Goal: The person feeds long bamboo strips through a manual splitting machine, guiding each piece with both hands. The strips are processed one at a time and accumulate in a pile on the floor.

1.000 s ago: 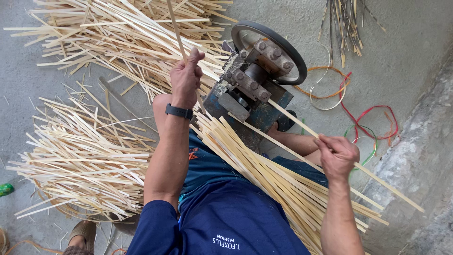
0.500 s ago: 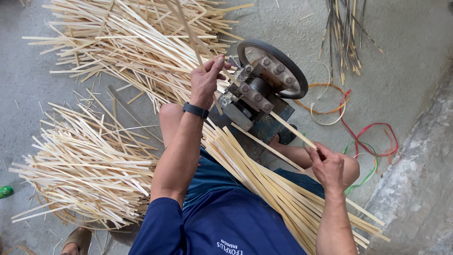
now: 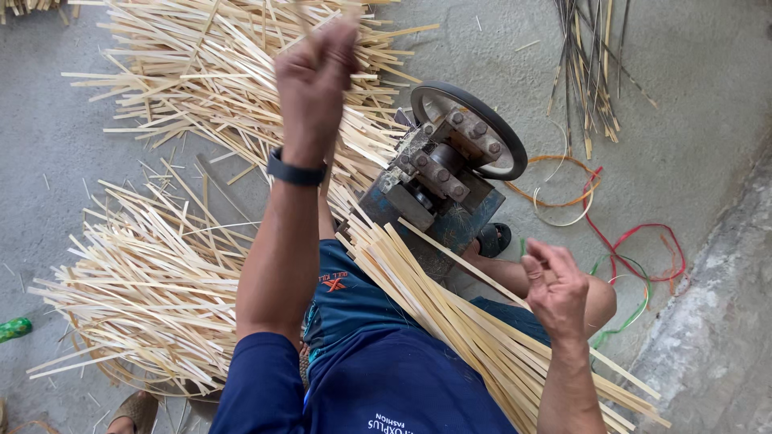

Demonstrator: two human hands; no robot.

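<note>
Left hand now raised high toward the far edge of the floor, well above the splitting machine, where half a second ago it sat low against the machine's rollers. Fist closed around a thin bamboo strip (blurred, only its pale line above the knuckles readable), drawn out over the far pile of split strips. Judged from that: one strip pulled clear through the machine, ready to join a pile.

Right hand also changed: earlier pinched on a long strip near the knee, now lifted slightly with fingers loosely curled and spread, holding nothing. Hovering just above the bundle of unsplit strips lying across the lap, which runs from the machine's near side toward the lower right corner of the view. One single strip still leading from the bundle into the machine, passing just left of the open hand, not touched.

Second heap of split strips on the floor at the left; coloured cords at the right, well apart.
</note>
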